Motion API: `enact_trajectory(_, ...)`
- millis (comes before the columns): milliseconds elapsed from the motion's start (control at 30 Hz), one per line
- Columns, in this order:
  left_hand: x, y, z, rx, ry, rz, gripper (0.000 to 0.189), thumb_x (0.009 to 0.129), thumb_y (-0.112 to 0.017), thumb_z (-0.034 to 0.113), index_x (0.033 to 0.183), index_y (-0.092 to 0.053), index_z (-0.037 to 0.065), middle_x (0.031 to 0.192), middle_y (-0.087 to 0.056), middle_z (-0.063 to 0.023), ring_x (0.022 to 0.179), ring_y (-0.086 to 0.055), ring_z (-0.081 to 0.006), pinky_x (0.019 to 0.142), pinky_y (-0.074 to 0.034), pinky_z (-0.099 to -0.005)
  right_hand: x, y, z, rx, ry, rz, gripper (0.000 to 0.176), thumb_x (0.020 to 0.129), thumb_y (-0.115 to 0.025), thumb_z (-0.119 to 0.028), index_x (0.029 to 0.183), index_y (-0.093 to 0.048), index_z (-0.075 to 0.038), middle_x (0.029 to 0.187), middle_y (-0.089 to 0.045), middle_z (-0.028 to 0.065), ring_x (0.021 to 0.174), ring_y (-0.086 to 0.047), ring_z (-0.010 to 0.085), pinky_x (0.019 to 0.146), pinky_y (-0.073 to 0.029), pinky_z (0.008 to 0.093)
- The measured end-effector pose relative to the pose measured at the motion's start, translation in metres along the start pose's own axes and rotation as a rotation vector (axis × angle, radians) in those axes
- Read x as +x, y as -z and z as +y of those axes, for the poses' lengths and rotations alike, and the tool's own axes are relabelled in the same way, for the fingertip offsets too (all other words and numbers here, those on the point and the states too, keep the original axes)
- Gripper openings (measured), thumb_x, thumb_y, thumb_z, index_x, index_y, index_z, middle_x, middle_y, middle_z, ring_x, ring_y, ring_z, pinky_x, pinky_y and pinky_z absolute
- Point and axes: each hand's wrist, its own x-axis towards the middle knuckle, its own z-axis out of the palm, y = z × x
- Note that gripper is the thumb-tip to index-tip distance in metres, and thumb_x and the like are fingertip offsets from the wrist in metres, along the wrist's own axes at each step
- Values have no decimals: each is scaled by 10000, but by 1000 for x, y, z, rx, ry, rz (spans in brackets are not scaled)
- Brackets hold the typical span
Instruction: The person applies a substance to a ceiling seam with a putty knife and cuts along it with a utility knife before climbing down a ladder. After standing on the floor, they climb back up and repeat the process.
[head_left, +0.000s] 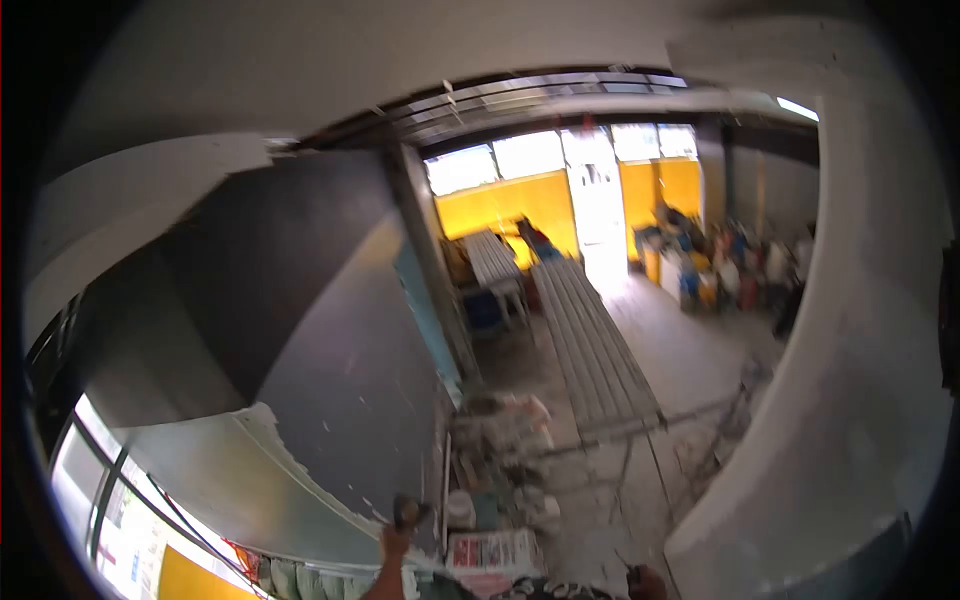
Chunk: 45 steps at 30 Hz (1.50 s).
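Observation:
Low in the head view, my left hand (397, 537) is raised beside the grey wall panel (350, 350), its fingers closed round a small dark object (409, 511) that I cannot make out. At the bottom edge, right of centre, part of my right hand (650, 583) shows, closed, with a thin dark tip (622, 560) sticking up beside it. Pale, uneven coating (270, 470) covers the lower part of the wall near my left hand. Patterned dark clothing (560, 590) appears between my hands.
A bag with red print (495, 550) and a white bucket (461, 510) stand below on the floor. Long ribbed panels (595, 345) rest on a low support ahead. Containers (715, 270) crowd the back right, near a bright doorway (597, 210). A pale curved wall (800, 430) rises at right.

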Motion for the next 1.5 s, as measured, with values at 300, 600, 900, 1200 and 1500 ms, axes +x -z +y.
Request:
enact_trajectory(300, -264, -75, -91, 242, -375, -1150, 457, 904, -499, 495, 1127, -630, 118, 882, -665, -190, 815, -650, -353, 742, -500, -450, -54, -19, 106, -226, -598, -367, 472, 814, -546, -412, 994, -670, 6, 1004, -646, 288, 1002, -601, 455, 873, -476, 499)
enact_trajectory(600, -200, -94, -25, -344, 626, -840, 382, 949, -575, 317, 999, -652, -54, 823, -684, -129, 661, -651, -185, 539, -518, -339, 12, -3, 107, 33, -746, -537, 326, 833, -557, -306, 879, -653, 2, 751, -693, 147, 625, -676, 248, 591, -528, 400)
enact_trajectory(900, -204, -74, -1, -459, 554, -867, 282, 907, -650, 235, 984, -656, -36, 780, -670, -96, 660, -647, -171, 520, -527, -315, 63, -38, 90, 332, -667, -354, 329, 872, -545, -279, 968, -592, 33, 768, -692, 143, 593, -665, 231, 551, -524, 377)
enact_trajectory(1200, -232, -24, 23, -108, 479, -969, 330, 877, -683, 293, 961, -681, -27, 745, -669, -93, 568, -635, -181, 518, -527, -313, 10, -26, 71, -235, -404, -709, 379, 799, -586, -323, 856, -665, 43, 808, -707, 169, 720, -706, 278, 658, -550, 407)
enact_trajectory(1500, -229, -60, 0, -293, 504, -958, 362, 889, -669, 320, 1040, -680, -8, 761, -668, -90, 619, -625, -174, 551, -512, -323, 13, -13, 63, -97, -573, -650, 390, 809, -573, -309, 920, -672, 52, 817, -710, 165, 720, -705, 275, 646, -553, 391)
